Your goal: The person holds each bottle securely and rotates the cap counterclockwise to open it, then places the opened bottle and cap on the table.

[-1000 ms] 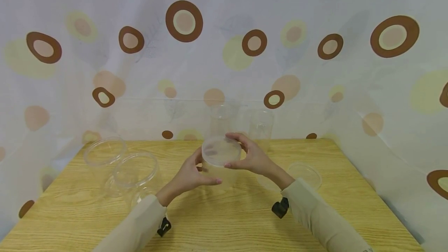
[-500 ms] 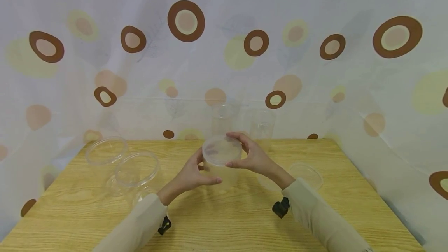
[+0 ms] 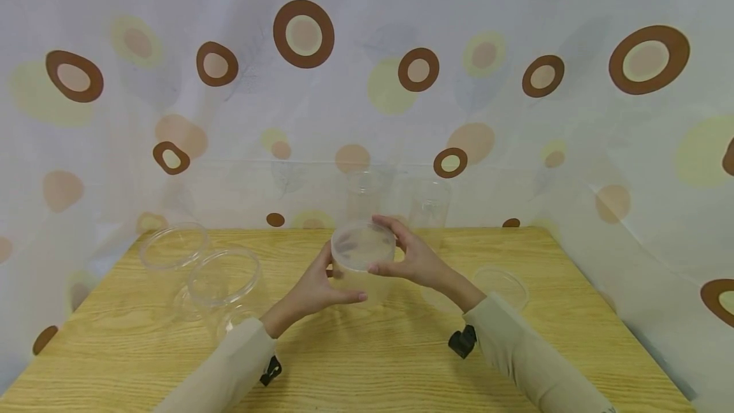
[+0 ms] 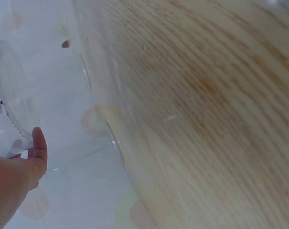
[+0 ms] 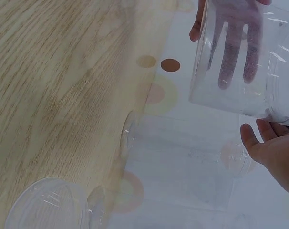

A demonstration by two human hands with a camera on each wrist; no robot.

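A clear plastic jar (image 3: 367, 289) is held off the table between both hands in the head view. My left hand (image 3: 314, 287) grips its side from the left, thumb across the near face. Through the clear wall the left fingers (image 5: 229, 57) show in the right wrist view. On top of the jar sits a round translucent lid (image 3: 364, 246). My right hand (image 3: 414, 258) holds the lid's rim from the right, thumb at the near edge and fingers at the far edge. The right palm also stands beside the jar's top end in the right wrist view.
Two open clear jars, a farther jar (image 3: 174, 266) and a nearer jar (image 3: 223, 303), stand at the left. Two more jars, one behind the hands (image 3: 364, 199) and one to its right (image 3: 430, 209), stand at the back. A clear lid (image 3: 501, 289) lies at the right.
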